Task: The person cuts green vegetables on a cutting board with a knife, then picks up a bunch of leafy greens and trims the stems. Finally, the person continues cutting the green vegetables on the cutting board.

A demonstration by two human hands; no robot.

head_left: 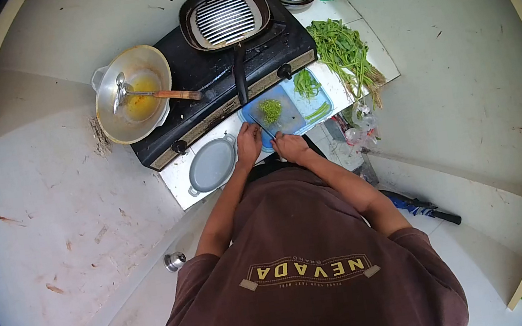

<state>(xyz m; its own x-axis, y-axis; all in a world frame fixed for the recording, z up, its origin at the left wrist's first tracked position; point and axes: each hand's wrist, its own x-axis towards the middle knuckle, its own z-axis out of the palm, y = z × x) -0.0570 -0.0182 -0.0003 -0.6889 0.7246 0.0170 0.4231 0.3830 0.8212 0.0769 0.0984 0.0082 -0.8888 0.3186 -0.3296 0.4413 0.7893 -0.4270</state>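
Observation:
My left hand (248,143) rests on the near left edge of a blue cutting board (319,97), fingers curled, apparently on the greens there. My right hand (290,146) sits at the board's near edge and grips a knife (262,127), whose thin dark blade slants up to the left between the two hands. A small heap of chopped greens (270,109) lies on the board just beyond the blade. Longer cut stems (306,83) lie further right on the board.
A bunch of long-stemmed greens (344,53) lies right of the board. Behind it stands a black two-burner stove (217,76) with a ridged grill pan (225,17) and a wok (133,94) holding a ladle. An oval grey dish (212,165) sits left of my hands.

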